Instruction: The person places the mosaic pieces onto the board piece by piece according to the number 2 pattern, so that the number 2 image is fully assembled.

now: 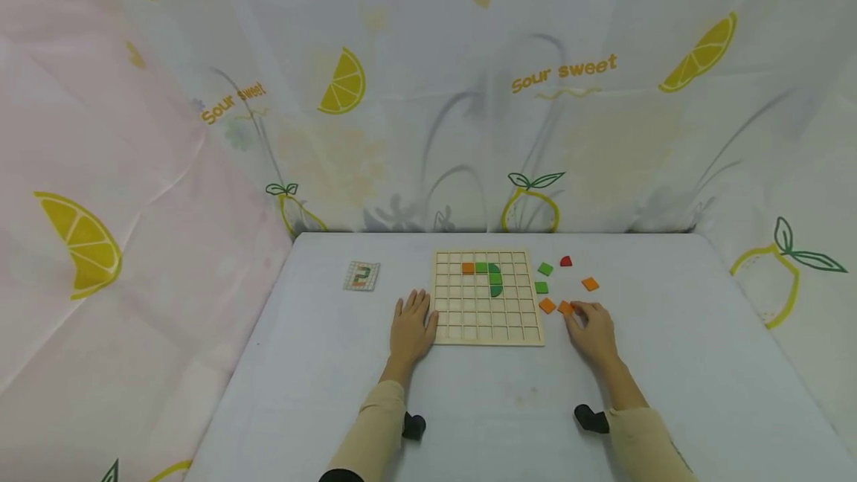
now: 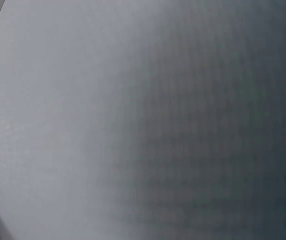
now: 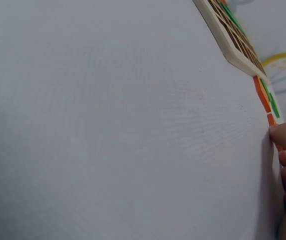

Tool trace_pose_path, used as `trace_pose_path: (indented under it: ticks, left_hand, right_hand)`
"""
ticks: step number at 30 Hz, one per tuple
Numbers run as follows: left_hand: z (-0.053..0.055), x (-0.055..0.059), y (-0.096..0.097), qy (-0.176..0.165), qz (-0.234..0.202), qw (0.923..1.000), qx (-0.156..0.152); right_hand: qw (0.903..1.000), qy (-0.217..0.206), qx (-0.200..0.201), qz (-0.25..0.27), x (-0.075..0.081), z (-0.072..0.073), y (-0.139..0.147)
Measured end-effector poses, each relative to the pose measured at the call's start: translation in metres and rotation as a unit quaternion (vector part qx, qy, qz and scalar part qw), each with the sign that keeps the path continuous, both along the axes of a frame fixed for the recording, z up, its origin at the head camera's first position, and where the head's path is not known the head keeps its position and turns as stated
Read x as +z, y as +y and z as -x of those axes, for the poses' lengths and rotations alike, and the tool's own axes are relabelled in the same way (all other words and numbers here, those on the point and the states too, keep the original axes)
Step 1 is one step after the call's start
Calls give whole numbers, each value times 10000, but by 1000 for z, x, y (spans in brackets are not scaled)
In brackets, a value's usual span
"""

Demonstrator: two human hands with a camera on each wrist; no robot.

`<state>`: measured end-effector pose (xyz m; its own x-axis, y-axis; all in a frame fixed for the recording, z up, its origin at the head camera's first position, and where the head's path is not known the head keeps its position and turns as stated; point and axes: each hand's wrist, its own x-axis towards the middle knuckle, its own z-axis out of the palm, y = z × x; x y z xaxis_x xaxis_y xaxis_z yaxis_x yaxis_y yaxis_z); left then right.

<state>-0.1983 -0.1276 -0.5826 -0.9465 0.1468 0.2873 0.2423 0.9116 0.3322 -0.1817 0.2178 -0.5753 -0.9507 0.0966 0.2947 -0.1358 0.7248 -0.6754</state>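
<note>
A wooden grid board lies on the white table. Near its top are an orange square tile, a green square tile and another green one between two dark green quarter-round tiles. My left hand rests flat at the board's left edge, fingers straight, thumb at the rim. Right of the board, my right hand pinches an orange square tile between thumb and forefinger, down at the table. In the right wrist view the thumb overlaps this tile; the other fingers are curled.
Beside the board's right edge lie loose tiles: two green squares, a red quarter-round, and orange squares, one close to my right hand. A pattern card lies at the left. Printed cloth hangs behind the table.
</note>
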Motion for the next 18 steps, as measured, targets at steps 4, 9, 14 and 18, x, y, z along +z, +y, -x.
trace_pose_path:
  ticks: [4, 9, 14, 18]
  left_hand:
    - [-2, 1, 0, 52, 32, 10000, -15]
    - [-2, 2, 0, 64, 67, 10000, -4]
    - [-1, 2, 0, 36, 40, 10000, 8]
    - [0, 2, 1, 60, 73, 10000, 16]
  right_hand:
    - [9998, 139, -102, 121, -4, -2, -1]
    - [9980, 526, -265, 217, -11, -2, -3]
    - [9966, 662, -436, 241, -13, -1, -4]
    - [9959, 709, -485, 283, -12, -2, -5]
